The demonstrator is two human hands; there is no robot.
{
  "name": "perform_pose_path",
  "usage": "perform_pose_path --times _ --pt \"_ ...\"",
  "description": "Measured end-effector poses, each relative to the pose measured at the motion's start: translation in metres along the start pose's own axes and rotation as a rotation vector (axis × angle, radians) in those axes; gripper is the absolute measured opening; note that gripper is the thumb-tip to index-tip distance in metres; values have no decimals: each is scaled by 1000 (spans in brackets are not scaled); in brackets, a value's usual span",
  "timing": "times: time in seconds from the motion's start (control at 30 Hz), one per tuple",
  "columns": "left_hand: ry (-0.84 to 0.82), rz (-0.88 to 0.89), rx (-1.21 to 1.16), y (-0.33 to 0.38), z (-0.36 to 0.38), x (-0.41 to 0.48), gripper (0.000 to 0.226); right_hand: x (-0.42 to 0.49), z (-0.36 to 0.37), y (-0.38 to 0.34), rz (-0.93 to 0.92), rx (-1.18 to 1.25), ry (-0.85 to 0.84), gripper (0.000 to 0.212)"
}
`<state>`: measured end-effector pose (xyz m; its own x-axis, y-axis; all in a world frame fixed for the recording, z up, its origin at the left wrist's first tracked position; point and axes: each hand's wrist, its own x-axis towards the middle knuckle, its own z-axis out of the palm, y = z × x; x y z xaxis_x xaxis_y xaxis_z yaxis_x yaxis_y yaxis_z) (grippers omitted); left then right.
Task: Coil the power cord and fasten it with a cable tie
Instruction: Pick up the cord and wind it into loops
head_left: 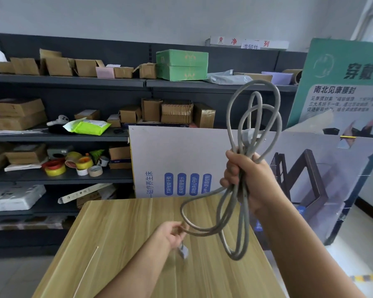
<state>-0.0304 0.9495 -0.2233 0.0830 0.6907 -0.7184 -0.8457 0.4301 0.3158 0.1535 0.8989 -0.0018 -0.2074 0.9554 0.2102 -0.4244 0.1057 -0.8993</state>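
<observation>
R hand (249,177) at approx 3 o'clock of view, raised above the bench (121,233), grip clamped round the gathered middle of the grey power cord (237,203). Loops stand up above the fist toward 1 o'clock and hang below it toward 5 o'clock; one plug end seems tucked among the upper loops, blurred, can't confirm. L hand (173,232) low at 6 o'clock, grip pinched on the free tail of the cord near its far end; the connector (183,251) dangles just below the fingers, motion-blurred. Thin pale strip, prob. the cable tie (86,271), lies on bench at 7 o'clock, well apart from both hands, untouched.

Judgement: coiling nearly done, one last slack run betw. L hand and bundle left to take in. Tie step not begun.

Notes for doing this step well:
- Bring the tail up to R fist as one more loop, matched in length to the others; lower loops look uneven, so even them before tying.
- Keep R grip firm at the waist of the bundle; loosening lets loops slide and cross.
- Follow the cord's natural twist, don't force it flat, else kinks.
- Leave connector end short and lying along the bundle, not swinging.
- Then L hand is free to fetch the tie; wrap at the waist, next to R fist.

Risk: loops spilling when grip is shifted for the tie.
</observation>
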Motion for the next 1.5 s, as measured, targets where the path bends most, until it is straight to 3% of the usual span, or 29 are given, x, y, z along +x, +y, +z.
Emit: perform_pose_path --times 0.1,0.27,0.4,0.53,0.67,0.83,0.9,1.0,1.17,1.27,1.37,1.43,1.5 --pt "30 109 -59 30 3 -2 24 -1 -22 -1 0 -128 -21 16" --pt "-158 436 165 38 46 -49 27 6 -49 37 113 -514 102 9" --pt "-340 695 465 6 71 -91 27 10 -40 72 201 -375 128 17" --pt "-401 1019 861 -20 69 -93 33 11 -20 84 201 -137 102 17" --pt "-279 1260 1130 -21 66 -92 28 9 -15 90 98 -247 53 19" --pt "139 1692 1540 -4 61 -103 23 6 -10 99 145 -142 38 8" --pt "107 1652 1493 0 60 -108 24 6 -9 98 230 -44 37 9" --pt "-188 1410 1438 3 58 -108 38 4 -9 98 307 46 23 9" --pt "-524 749 935 14 40 -112 55 3 -8 111 243 57 79 13" --pt "-643 672 1259 -1 38 -115 95 4 -1 121 158 -8 216 26" --pt "-507 726 1550 -10 44 -120 123 8 -1 126 89 -15 246 42" --pt "-483 709 1594 -4 42 -119 124 9 -2 127 85 60 226 41" --pt "-438 664 1632 3 39 -118 109 8 -1 131 119 169 222 39"
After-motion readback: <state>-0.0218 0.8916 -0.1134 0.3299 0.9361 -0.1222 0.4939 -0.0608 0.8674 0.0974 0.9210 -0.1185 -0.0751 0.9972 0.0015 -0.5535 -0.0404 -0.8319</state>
